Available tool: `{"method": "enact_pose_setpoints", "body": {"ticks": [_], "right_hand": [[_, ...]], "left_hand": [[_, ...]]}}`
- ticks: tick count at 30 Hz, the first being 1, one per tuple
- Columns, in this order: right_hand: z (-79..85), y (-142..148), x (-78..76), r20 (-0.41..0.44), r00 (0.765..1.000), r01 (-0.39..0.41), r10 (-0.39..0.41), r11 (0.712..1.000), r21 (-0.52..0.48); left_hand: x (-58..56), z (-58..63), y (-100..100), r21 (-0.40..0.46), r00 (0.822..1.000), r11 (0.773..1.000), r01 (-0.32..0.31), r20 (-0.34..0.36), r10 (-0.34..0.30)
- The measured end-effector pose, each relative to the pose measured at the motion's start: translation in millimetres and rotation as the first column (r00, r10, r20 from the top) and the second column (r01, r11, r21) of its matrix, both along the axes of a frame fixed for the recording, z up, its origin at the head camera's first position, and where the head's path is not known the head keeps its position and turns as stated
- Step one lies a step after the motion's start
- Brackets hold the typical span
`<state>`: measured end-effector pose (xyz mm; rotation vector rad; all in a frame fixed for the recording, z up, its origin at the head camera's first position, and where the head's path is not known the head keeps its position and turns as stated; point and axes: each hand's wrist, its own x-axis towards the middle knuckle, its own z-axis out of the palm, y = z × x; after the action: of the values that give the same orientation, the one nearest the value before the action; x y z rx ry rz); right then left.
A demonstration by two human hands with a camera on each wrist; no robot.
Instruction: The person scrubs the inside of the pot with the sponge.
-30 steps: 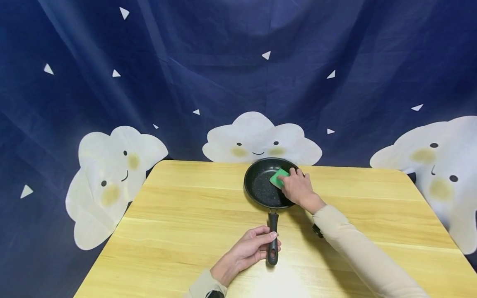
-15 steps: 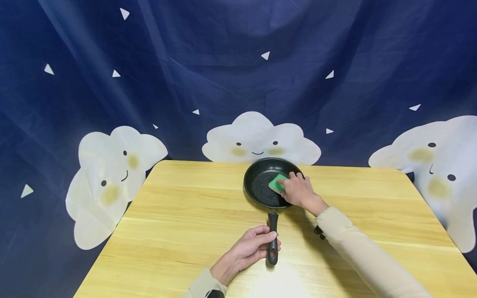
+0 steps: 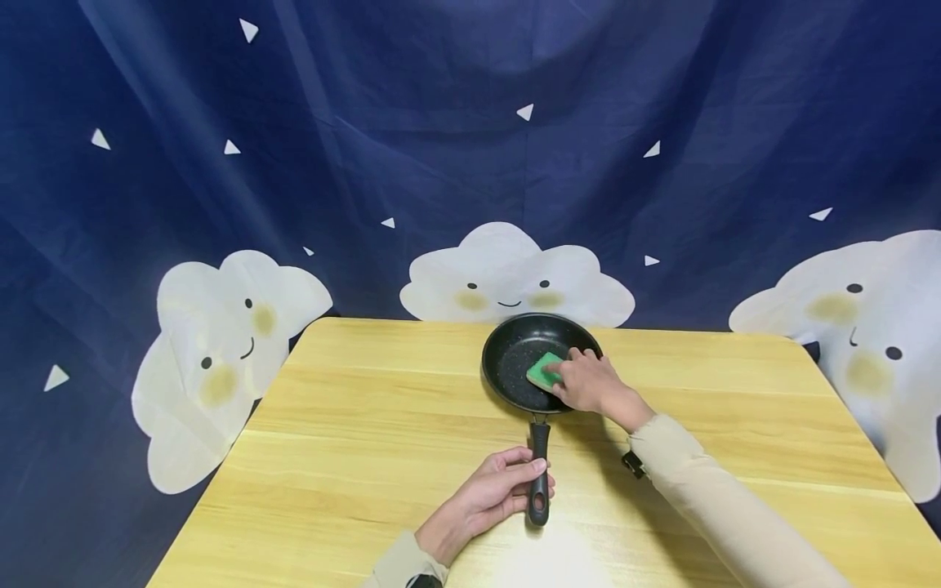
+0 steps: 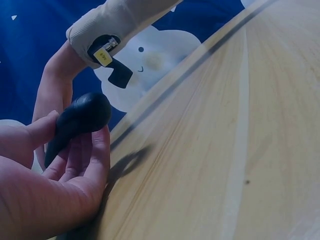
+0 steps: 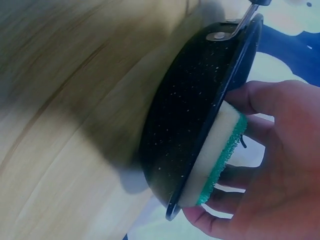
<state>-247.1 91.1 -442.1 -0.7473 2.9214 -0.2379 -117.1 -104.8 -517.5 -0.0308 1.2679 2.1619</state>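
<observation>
A black speckled frying pan [image 3: 510, 367] sits toward the back of the table, its handle [image 3: 540, 441] pointing at the person. The left hand [image 3: 496, 492] grips that handle, thumb on top and fingers beneath, as the left wrist view also shows around the handle's end [image 4: 87, 114]. Inside the pan, the right hand [image 3: 591, 382] holds a sponge [image 3: 542, 371] with a green scouring side up. In the right wrist view the sponge's white layer [image 5: 212, 150] faces the pan, and thumb and fingers hold it at its ends. The contact under the sponge is hidden.
The light wooden table [image 3: 353, 457] has rounded far corners. Behind it hangs a dark blue curtain [image 3: 441, 122] printed with white clouds and small triangles. Dark bands with small devices [image 3: 634, 464] sit on both wrists.
Over the last second the right hand has slid the sponge slightly toward the person and left within the pan. The left hand and the pan stay nearly in place.
</observation>
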Motion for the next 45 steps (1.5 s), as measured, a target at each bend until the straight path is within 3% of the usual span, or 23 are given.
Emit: {"method": "enact_pose_setpoints", "body": {"ticks": [19, 29, 38, 45], "right_hand": [[1.4, -3, -0.2, 0.13, 0.986, -0.088, 0.105, 0.988, -0.127], [2.7, -4, 0.5, 0.167, 0.963, -0.169, 0.21, 0.958, -0.23], [0.8, -9, -2.3, 0.199, 0.959, -0.143, 0.2, 0.953, -0.268], [-3.7, -14, -3.2, 0.268, 0.939, -0.112, 0.215, 0.928, -0.354]], "left_hand": [[0.1, -0.6, 1, -0.001, 1.0, 1.0, -0.01, 0.006, 0.01], [0.4, -0.8, 1, 0.019, 1.0, 1.0, 0.001, 0.002, -0.001], [-1.6, 0.5, 0, 0.018, 1.0, 1.0, 0.012, -0.002, -0.012], [-1.6, 0.2, 0, 0.019, 1.0, 1.0, 0.017, -0.005, -0.017]]}}
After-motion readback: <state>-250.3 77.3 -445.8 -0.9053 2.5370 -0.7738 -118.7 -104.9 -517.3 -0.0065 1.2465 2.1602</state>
